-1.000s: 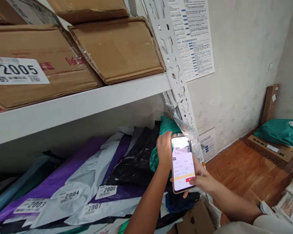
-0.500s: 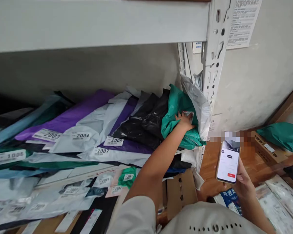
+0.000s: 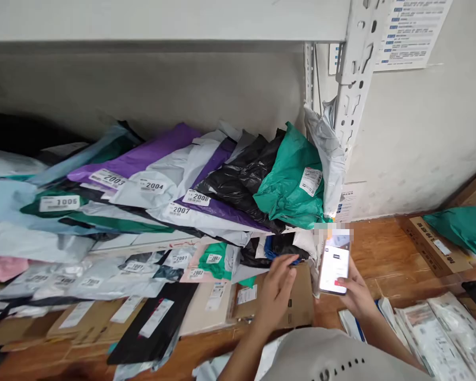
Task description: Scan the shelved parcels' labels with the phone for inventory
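Note:
My right hand (image 3: 357, 292) grips a smartphone (image 3: 333, 270) with a lit white screen, its thumb over a red button near the bottom. My left hand (image 3: 276, 291) is off the shelf, fingers stretched out, in front of the lower packages and left of the phone. It holds nothing. A green mailing bag (image 3: 287, 182) with a white label (image 3: 311, 181) lies at the right end of the shelf. Black plastic bags (image 3: 241, 177) lean beside it on the left, and a grey-white bag (image 3: 328, 153) stands between it and the post.
A white perforated shelf post (image 3: 355, 95) rises at the right, under a white upper beam (image 3: 162, 21). Labelled bags, one purple (image 3: 143, 151), fill the shelf leftward. Below are flat parcels and a cardboard box (image 3: 301, 296). Wrapped packages (image 3: 432, 333) lie on the wooden floor.
My left hand has let go of the green bag and drawn back down toward my body. The phone has moved left, and my right thumb now covers its red button. The bag's label shows.

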Available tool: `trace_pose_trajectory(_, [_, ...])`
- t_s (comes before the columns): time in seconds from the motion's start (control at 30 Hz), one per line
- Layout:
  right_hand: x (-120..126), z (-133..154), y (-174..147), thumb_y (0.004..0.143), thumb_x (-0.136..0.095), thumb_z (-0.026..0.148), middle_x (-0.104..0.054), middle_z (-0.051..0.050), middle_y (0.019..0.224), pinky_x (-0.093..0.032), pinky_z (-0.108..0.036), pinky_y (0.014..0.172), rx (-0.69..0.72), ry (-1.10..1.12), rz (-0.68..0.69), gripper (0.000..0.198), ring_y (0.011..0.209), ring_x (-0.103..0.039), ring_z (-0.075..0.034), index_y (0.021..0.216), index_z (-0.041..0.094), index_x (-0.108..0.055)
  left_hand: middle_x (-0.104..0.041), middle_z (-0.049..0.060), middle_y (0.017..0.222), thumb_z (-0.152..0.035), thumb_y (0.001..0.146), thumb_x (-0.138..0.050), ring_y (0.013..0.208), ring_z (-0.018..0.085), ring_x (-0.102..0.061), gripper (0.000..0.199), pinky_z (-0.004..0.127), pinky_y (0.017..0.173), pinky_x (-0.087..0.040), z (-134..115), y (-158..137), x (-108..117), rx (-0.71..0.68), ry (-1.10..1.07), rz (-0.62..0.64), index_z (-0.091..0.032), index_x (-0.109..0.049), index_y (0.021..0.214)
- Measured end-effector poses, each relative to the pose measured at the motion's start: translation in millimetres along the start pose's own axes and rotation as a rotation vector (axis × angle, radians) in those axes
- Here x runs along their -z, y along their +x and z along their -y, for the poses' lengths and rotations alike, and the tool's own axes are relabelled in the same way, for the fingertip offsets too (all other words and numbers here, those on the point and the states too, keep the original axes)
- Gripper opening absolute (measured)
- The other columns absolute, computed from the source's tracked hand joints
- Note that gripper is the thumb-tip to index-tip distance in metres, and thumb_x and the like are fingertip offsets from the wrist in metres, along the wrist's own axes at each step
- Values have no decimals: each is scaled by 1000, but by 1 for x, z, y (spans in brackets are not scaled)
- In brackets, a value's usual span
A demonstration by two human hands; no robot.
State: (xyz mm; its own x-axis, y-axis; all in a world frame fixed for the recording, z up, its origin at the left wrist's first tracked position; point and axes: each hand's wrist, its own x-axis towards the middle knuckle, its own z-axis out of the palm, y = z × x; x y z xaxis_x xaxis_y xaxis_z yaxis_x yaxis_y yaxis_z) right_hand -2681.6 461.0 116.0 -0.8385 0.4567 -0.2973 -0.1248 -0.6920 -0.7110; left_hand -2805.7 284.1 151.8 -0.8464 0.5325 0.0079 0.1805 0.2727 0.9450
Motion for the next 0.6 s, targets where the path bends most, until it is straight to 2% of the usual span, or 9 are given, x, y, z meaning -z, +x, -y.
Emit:
trace_pose_trajectory(0.07, [-17,-1,7,59,-87,20,-78,-3,108,-58,-41,82,-48,-9,93,66,93,-73,-28,119,29,-63,-52,15,149,-87,78,-49,135,34,-51,86,50,104,-51,6,-13,-20,269,-381,165,-25,-60,137])
trace_pose_trajectory(0.13, [-27,-5,10,57,-86,20,-79,-1,96,-58,-39,75,-78,-20,106,60,83,-73,-26,112,28,-64,-42,15,159,-95,65,-54,135,39,-50,107,49,89,-59,4,-23,-35,444,-620,199,-28,-49,148])
trace_pose_trajectory(0.17, [-30,-7,10,57,-86,22,-78,0,92,-58,-38,73,-89,-25,99,57,79,-72,-25,108,27,-64,-37,13,162,-95,62,-57,134,41,-50,111,48,82,-60,1,-27,-41,490,-676,195,-31,-44,152])
trace_pose_trajectory(0.27, [-27,-13,4,60,-86,28,-78,0,91,-57,-35,72,-109,-36,77,49,77,-71,-23,104,25,-64,-27,6,168,-87,66,-65,132,38,-52,106,41,75,-62,-10,-42,-56,535,-737,157,-39,-36,156])
trace_pose_trajectory(0.37, [-12,-16,-9,61,-83,29,-77,0,92,-56,-32,70,-111,-53,48,47,77,-70,-21,104,25,-63,-31,4,166,-79,70,-70,126,34,-56,104,36,72,-63,-15,-61,-73,556,-770,103,-43,-28,158])
trace_pose_trajectory(0.5, [11,-15,-28,60,-83,26,-76,2,91,-54,-29,67,-77,-97,-3,49,76,-68,-19,105,25,-62,-38,8,161,-71,76,-68,116,33,-62,102,33,57,-61,-19,-82,-97,599,-750,135,-41,-19,161])
trace_pose_trajectory(0.6, [24,-12,-40,62,-85,28,-75,1,93,-54,-29,68,-55,-138,-10,50,79,-68,-19,105,24,-61,-41,10,159,-63,81,-68,117,31,-62,96,28,56,-59,-24,-95,-111,598,-727,126,-37,-21,161])
